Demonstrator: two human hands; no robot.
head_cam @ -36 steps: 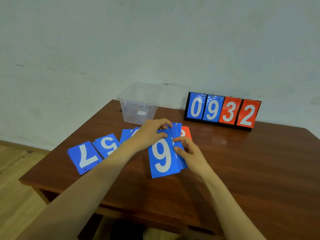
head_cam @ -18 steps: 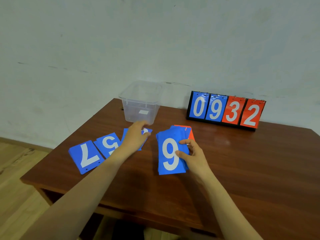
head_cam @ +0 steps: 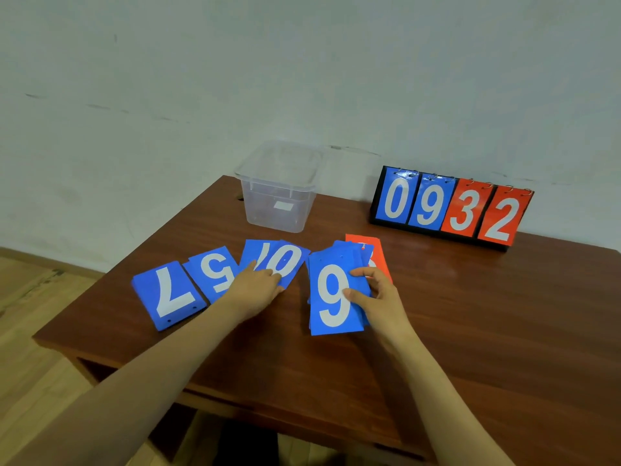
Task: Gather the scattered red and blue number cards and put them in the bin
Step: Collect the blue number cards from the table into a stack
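Moved onto the 0 cards (head_cam: 285, 260), left hand (head_cam: 255, 289) fingers (head_cam: 268, 274) are being pressed flat; the 9 stack (head_cam: 331, 297) is being pinched by the right hand (head_cam: 381, 295); bin (head_cam: 262, 203) empty.

Blue cards (head_cam: 169, 294) scattered before clear bin (head_cam: 279, 193)

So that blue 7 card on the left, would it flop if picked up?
The blue 7 card probably stays fairly stiff: it lies flat with straight edges. Its smooth face would likely slide easily on the polished table. Thin and flat, it may be fiddly to lift by an edge.
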